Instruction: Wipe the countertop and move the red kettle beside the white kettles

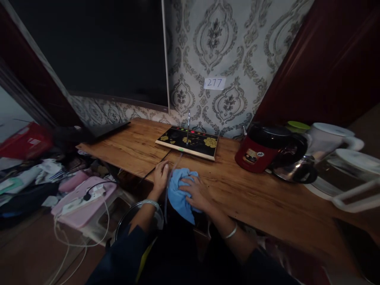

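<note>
Now | my right hand (196,192) flat on blue cloth (181,192), lower centre at desk (255,198) edge | left hand (160,175) resting open beside it | risk: cloth snags tube (173,170), tugging cooktop (188,141).

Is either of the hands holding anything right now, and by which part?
The right hand presses flat on top of the blue cloth at the table's front edge. The left hand rests beside it; its grip cannot be told.
</note>
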`<state>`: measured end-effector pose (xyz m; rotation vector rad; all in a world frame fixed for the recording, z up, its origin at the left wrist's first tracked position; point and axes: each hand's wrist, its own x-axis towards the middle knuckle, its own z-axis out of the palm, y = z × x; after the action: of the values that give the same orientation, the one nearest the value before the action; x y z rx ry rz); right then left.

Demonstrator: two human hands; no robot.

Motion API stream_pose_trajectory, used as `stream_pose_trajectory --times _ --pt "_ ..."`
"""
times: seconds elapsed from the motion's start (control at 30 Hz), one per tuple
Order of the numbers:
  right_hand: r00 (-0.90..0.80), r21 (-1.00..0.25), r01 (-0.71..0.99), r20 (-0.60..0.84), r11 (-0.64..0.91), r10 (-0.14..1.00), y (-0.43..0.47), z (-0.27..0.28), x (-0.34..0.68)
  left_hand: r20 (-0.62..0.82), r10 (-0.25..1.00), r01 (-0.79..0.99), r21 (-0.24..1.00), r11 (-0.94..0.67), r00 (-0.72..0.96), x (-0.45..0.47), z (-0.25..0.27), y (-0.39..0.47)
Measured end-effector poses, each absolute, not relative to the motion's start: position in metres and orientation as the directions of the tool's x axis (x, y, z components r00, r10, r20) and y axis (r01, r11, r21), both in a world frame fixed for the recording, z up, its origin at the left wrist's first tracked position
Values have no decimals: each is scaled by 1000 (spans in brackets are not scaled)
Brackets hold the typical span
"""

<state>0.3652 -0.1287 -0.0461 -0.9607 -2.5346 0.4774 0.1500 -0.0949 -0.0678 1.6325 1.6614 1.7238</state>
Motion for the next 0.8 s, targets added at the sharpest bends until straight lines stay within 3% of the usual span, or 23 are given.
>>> stream_pose_trajectory --times 0.17,0.3,0.4,0.53,0.63,0.8 --pt "-607 -650 358 383 670 697 -149 -50 375 413 792 216 910 -352 -448 155 -55 -126" --pt "-377 -824 140 468 549 799 -143 -36 353 342 886 56 938 -342 -313 163 -41 -162" --pt "-315 -835 3 522 551 793 -127 -12 319 328 908 12 942 -337 -262 161 -22 -165" --pt "-453 -825 4 503 565 736 -98 5 284 374 860 111 927 -359 -347 143 -2 -135" --pt "-430 -837 93 455 539 780 -83 -14 295 308 901 278 934 -225 -306 124 -11 -108" --pt "-238 -749 485 384 451 892 -85 -72 383 481 854 715 667 -208 -200 117 -46 -84"
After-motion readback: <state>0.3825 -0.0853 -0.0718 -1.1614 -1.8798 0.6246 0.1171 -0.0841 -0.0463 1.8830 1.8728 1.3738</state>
